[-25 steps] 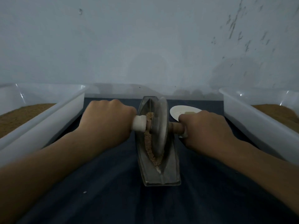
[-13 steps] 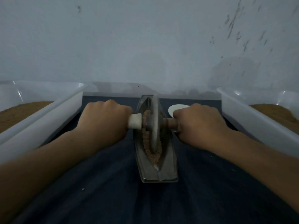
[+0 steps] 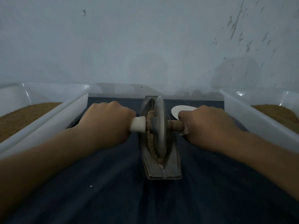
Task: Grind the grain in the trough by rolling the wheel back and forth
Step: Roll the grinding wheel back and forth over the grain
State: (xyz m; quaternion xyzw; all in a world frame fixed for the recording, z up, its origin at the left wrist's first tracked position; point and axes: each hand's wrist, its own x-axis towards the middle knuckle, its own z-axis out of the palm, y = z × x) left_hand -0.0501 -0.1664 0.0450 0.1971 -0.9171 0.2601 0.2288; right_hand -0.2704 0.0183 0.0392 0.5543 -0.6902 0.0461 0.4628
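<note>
A boat-shaped metal trough (image 3: 169, 168) lies lengthwise on the dark cloth in the middle. A grey metal wheel (image 3: 160, 126) stands upright in its groove, over the far half. Brown ground grain (image 3: 151, 143) lies along the groove on the wheel's left side. An axle runs through the wheel, with a white end (image 3: 138, 126) on the left and a brown wooden end (image 3: 175, 125) on the right. My left hand (image 3: 106, 125) is closed around the left handle. My right hand (image 3: 208, 126) is closed around the right handle.
A translucent plastic bin (image 3: 53, 120) with brown grain stands at the left, and another bin (image 3: 252, 120) with brown grain at the right. A small white plate (image 3: 178, 109) lies behind my right hand. A pale wall rises close behind the trough.
The wheel and both hands have rolled a little away from me along the trough, toward its far end. The grips are unchanged.
</note>
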